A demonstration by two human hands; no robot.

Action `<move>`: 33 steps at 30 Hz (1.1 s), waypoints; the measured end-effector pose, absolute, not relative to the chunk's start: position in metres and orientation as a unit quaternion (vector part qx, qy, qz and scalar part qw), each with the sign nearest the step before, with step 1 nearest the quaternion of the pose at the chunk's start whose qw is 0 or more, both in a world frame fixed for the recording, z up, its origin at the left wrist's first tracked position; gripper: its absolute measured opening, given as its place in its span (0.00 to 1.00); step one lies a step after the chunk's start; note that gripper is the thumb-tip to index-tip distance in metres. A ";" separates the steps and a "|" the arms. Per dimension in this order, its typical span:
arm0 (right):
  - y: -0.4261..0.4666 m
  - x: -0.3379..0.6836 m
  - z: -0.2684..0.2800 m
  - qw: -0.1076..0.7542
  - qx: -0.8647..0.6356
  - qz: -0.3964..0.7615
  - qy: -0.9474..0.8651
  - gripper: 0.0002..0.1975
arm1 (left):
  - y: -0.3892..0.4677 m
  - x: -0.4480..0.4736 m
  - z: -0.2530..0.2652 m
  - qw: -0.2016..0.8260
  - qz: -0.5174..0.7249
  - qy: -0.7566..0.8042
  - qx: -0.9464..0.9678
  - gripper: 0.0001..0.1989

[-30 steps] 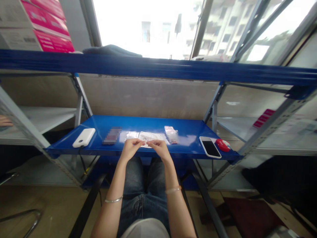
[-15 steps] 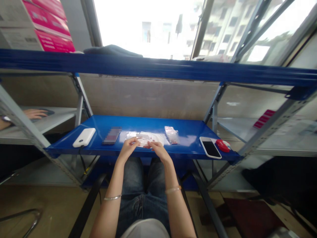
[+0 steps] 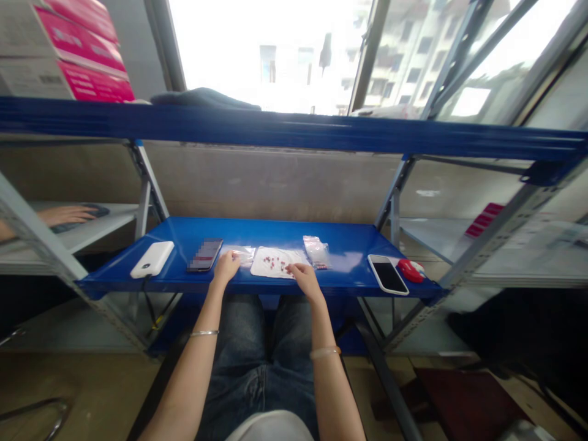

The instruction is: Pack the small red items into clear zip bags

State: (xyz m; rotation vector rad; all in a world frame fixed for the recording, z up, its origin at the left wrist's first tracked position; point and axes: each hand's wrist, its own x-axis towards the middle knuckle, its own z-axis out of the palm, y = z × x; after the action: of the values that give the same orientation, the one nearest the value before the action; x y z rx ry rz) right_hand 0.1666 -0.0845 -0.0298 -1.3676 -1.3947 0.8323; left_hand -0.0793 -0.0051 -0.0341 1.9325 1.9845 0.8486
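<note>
A white sheet (image 3: pixel 261 269), cloth or paper, lies near the front edge of the blue table, with several small dark-red bead-like pieces (image 3: pixel 272 262) scattered on it. My left hand (image 3: pixel 226 267) is left of the sheet, its fingers closed on the near edge of a clear plastic bag (image 3: pixel 245 252). My right hand (image 3: pixel 304 280) is over the sheet's right side, fingertips pinched together down among the red pieces; what is between them is too small to make out. Beyond it lies another clear bag (image 3: pixel 316 250) with reddish contents at its lower end.
The blue table (image 3: pixel 346 245) also bears a white power bank (image 3: pixel 152 259) with a cable, a dark phone (image 3: pixel 205 255), a white-framed phone (image 3: pixel 388 274) and a red object (image 3: pixel 410 270). A blue shelf beam (image 3: pixel 275 128) crosses above. Another person's hand (image 3: pixel 68 214) rests at far left.
My hands were together over the white sheet and have moved apart. The left has gone left to the plastic bag, the right slightly right, uncovering the red pieces.
</note>
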 end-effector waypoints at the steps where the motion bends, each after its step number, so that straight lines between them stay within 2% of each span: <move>1: -0.084 0.170 -0.032 0.472 -0.591 0.317 -0.573 0.17 | -0.004 -0.080 -0.035 0.115 0.284 0.688 0.657 0.10; 7: -0.085 0.180 -0.037 0.372 -0.712 0.182 -0.566 0.13 | -0.006 -0.078 -0.032 0.078 0.266 0.726 0.629 0.19; 12: -0.085 0.182 -0.039 0.324 -0.722 0.161 -0.590 0.19 | -0.020 -0.067 -0.027 0.015 0.300 0.730 0.614 0.22; 16: -0.084 0.182 -0.044 0.305 -0.728 0.144 -0.597 0.20 | -0.040 -0.050 -0.036 -0.032 0.355 0.633 0.687 0.19; 21: -0.084 0.184 -0.047 0.350 -0.722 0.112 -0.587 0.17 | -0.060 -0.032 -0.057 -0.027 0.383 0.575 0.723 0.16; 25: -0.086 0.192 -0.049 0.414 -0.765 0.024 -0.493 0.16 | -0.065 -0.031 -0.063 -0.020 0.378 0.567 0.732 0.15; 30: -0.084 0.207 -0.062 0.392 -0.805 0.009 -0.445 0.24 | -0.066 -0.032 -0.061 -0.024 0.385 0.572 0.724 0.14; 33: -0.080 0.209 -0.070 0.406 -0.806 0.004 -0.431 0.19 | -0.066 -0.031 -0.061 -0.024 0.389 0.574 0.720 0.14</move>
State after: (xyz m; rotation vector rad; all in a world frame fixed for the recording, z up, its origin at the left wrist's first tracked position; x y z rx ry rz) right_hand 0.2088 -0.0801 -0.0696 -2.0336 -1.0875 0.0102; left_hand -0.0313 -0.0663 -0.0608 2.2969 1.8320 1.2405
